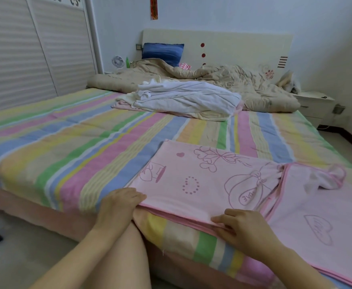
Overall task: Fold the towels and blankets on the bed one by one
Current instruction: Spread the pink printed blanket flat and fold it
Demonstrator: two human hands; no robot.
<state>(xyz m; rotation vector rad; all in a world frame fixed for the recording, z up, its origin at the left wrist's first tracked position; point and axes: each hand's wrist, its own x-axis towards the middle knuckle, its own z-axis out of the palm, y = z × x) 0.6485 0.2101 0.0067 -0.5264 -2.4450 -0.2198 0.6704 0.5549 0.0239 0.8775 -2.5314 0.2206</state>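
Observation:
A pink blanket (191, 180) with line drawings of hearts and bows lies partly folded on the near right of the striped bed (66, 147). My left hand (118, 203) pinches its near left corner at the bed's edge. My right hand (239, 228) grips the layered near edge further right. One corner of the blanket is crumpled at the right. A heap of white and cream towels (183, 97) over a pink cloth sits further up the bed.
A beige quilt (244, 84) is bunched at the head of the bed, with a blue pillow (162, 52) against the headboard. A white wardrobe (24, 49) stands at the left, a nightstand (314, 105) at the right. A small fan (117, 61) sits by the pillow.

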